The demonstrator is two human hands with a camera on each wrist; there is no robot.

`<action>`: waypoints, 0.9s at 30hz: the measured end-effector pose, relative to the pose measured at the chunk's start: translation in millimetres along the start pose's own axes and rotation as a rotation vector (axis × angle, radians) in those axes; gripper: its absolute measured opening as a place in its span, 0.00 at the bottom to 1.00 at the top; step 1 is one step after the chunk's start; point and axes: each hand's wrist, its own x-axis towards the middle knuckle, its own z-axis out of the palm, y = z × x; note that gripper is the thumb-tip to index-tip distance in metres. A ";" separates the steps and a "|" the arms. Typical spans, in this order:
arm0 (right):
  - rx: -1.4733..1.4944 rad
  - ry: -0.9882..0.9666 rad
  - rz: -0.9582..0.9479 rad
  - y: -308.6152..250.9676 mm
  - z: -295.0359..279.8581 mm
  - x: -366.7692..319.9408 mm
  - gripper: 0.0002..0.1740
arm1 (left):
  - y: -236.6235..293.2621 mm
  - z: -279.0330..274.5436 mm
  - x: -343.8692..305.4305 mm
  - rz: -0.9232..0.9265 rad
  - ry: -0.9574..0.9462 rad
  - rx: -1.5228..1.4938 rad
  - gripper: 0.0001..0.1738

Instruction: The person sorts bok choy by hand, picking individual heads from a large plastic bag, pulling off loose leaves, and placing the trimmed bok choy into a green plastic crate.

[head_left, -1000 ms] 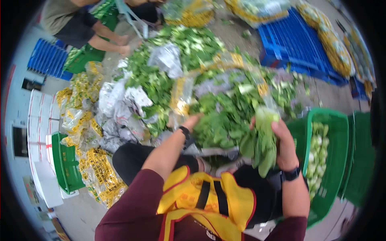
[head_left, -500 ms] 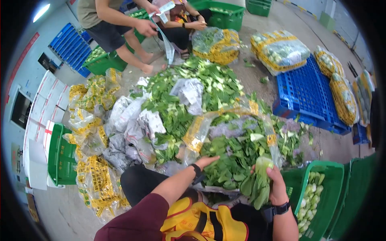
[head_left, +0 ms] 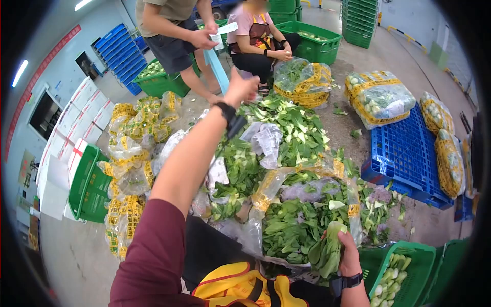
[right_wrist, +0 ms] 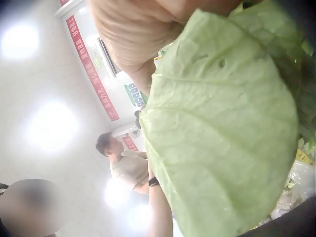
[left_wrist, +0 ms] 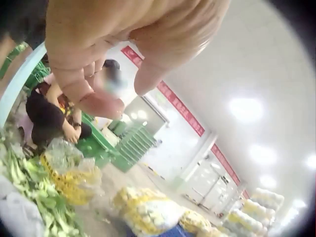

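Observation:
My right hand grips a head of bok choy by its pale base, leaves hanging down. In the right wrist view a broad leaf hides most of the fingers. My left hand is raised and stretched forward over the far side of the leaf pile, fingers loosely bent. The left wrist view shows nothing between the thumb and fingers of that hand. In front of me lies an opened plastic bag with yellow print, full of bok choy. Loose trimmed leaves spread beyond it.
A green crate of trimmed bok choy stands at my right. A blue pallet carries filled bags. Crumpled plastic bags lie at left. Ahead, one person stands holding a light blue strip; another sits low.
My left hand has left the bok choy in the bag and swung forward and up toward the standing person. My right hand still holds the bok choy. The head view has tilted up.

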 end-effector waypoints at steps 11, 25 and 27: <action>0.050 -0.028 -0.019 -10.9 3.4 -6.8 0.24 | -206.2 92.5 -104.5 0.309 -1.270 0.839 0.22; 0.101 -0.085 0.027 -19.9 6.0 -24.8 0.25 | -328.5 153.7 -311.7 -1.087 -0.241 -0.263 0.55; 0.107 -0.085 0.029 -20.7 6.4 -27.8 0.25 | -348.3 154.5 -315.2 -1.220 -0.248 -0.459 0.47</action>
